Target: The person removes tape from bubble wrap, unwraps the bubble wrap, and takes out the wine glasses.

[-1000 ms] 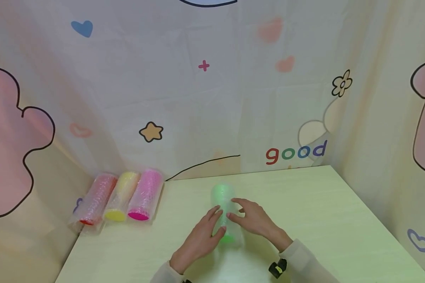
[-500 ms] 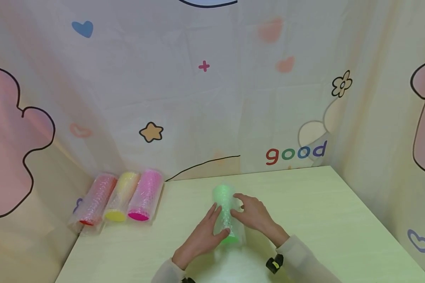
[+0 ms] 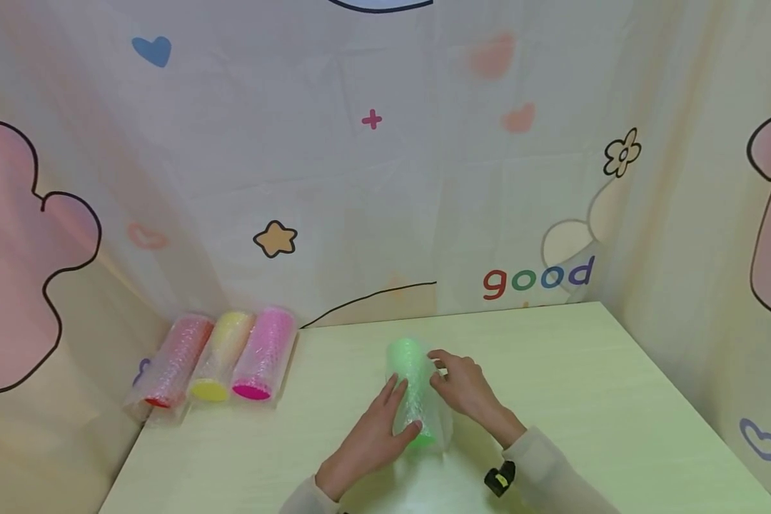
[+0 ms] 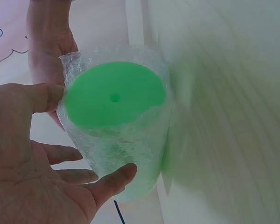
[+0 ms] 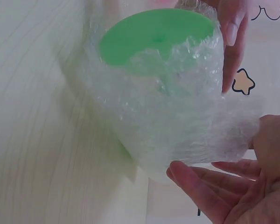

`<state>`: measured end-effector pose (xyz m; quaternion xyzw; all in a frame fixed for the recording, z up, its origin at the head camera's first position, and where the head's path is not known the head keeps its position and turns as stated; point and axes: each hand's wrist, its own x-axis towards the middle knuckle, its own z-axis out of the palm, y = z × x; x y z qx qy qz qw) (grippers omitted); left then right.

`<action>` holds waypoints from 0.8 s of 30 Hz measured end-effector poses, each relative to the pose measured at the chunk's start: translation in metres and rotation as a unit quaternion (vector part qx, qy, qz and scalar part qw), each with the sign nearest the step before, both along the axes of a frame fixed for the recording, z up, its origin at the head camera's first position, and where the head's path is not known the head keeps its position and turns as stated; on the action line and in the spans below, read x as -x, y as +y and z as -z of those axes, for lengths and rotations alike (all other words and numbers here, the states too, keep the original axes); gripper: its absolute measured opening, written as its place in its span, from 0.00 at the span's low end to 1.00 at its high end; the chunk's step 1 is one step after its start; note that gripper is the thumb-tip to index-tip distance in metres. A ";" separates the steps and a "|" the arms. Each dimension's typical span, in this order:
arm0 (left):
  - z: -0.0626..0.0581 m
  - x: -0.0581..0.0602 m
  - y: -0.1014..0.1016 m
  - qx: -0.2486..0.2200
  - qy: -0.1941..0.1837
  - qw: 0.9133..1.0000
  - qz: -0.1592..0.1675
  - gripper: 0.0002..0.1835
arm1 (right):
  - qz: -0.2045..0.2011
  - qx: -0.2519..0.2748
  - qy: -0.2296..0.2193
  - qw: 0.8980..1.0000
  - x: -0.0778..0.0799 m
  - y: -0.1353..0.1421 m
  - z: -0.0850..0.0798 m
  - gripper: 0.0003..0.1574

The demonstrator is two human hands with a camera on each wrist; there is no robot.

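A bright green cylinder (image 3: 406, 353) wrapped in clear bubble wrap (image 5: 177, 116) lies on the table, its flat green end (image 4: 114, 93) with a small round mark in the middle facing the person. My left hand (image 3: 373, 439) rests along its left side, fingers extended and spread, thumb across the near end. On the other side, my right hand (image 3: 472, 392) pinches the loose edge of the bubble wrap between bent fingers and thumb. In the right wrist view that flap stretches away from the cylinder towards the hand.
Three similar wrapped cylinders, red (image 3: 176, 360), yellow (image 3: 221, 357) and pink (image 3: 265, 353), lie side by side at the table's back left. A printed curtain (image 3: 334, 178) hangs behind the pale table (image 3: 591, 400). A small black device (image 3: 501, 478) sits by the right cuff.
The green cylinder has turned and shifted slightly right and nearer. My right fingers have drawn in at the wrap's edge, which now stands out from the cylinder. My left hand has followed slightly right.
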<state>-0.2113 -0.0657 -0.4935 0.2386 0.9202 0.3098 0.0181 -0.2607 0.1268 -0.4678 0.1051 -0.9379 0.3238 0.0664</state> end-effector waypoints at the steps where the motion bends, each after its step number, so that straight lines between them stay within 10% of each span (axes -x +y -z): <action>1: -0.001 -0.001 0.000 0.003 0.001 1.000 0.000 0.39 | 0.002 0.000 0.003 1.000 0.000 0.001 0.000 0.22; 24: -0.009 0.036 0.010 0.079 0.079 0.994 0.012 0.39 | -0.021 -0.034 -0.012 0.999 0.030 0.003 -0.012 0.23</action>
